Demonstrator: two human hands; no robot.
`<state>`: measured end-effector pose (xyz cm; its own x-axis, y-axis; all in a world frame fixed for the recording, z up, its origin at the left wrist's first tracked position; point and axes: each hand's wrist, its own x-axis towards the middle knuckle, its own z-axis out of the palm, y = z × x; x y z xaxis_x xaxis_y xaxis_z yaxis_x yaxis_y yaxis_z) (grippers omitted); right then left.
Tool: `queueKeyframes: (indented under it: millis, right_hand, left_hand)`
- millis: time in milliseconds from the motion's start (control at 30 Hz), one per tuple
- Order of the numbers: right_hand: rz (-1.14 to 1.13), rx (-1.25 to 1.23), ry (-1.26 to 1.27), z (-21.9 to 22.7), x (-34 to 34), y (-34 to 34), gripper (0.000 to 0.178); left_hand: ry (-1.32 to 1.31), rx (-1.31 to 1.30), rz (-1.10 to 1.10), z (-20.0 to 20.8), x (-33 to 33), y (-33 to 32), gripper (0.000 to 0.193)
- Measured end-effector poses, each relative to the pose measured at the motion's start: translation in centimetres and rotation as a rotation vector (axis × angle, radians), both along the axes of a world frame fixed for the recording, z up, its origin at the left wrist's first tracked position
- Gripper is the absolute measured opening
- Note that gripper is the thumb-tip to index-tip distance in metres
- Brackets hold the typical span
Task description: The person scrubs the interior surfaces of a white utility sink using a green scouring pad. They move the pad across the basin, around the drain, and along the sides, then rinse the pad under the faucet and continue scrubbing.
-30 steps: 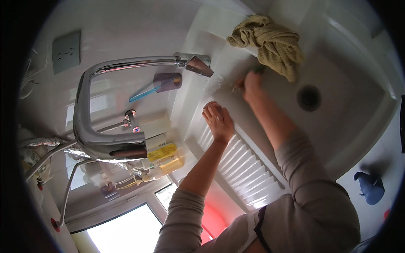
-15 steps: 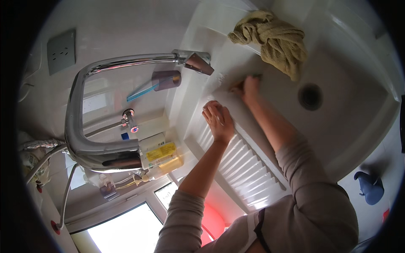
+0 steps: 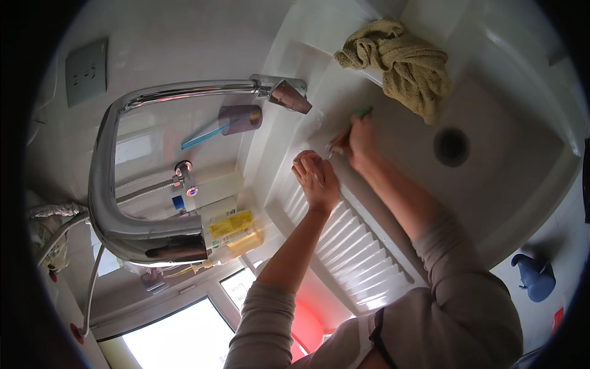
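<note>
A white basin with a ribbed washboard (image 3: 362,252) lies under my hands. My left hand (image 3: 318,182) is at the upper end of the ribs, its fingers curled in; whatever is under them is hidden. Just to its right, my right hand (image 3: 357,142) grips a slim object with a green end (image 3: 362,112), which sticks out beyond the fist at the basin's inner wall. The kind of object cannot be made out, as the fingers cover most of it. A crumpled olive-tan towel (image 3: 405,67) hangs over the basin's far edge, beyond my right hand.
A chrome tap (image 3: 110,166) arches on the left. Beside it are a purple cup (image 3: 239,119) with a blue-handled brush (image 3: 203,137), bottles (image 3: 236,237) and a wall valve (image 3: 185,175). The drain (image 3: 452,146) is on the right; a blue object (image 3: 534,277) lies lower right.
My right hand has shifted slightly down and left, toward the left hand, showing more of the green end. The left hand has barely moved.
</note>
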<state>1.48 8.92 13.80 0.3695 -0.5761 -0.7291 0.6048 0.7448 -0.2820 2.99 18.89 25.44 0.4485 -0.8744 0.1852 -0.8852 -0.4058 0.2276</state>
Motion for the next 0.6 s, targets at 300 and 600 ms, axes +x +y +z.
queueKeyframes:
  millis: [300,600]
  right_hand:
    - [0.102,-0.042,0.052,0.9,-1.5,0.0,0.064]
    - [0.035,-0.005,-0.007,-1.9,-1.1,-1.8,0.048]
  left_hand:
    - [-0.059,0.008,-0.038,-0.2,0.1,0.4,0.014]
    - [-0.04,0.028,0.018,0.0,0.4,0.1,0.014]
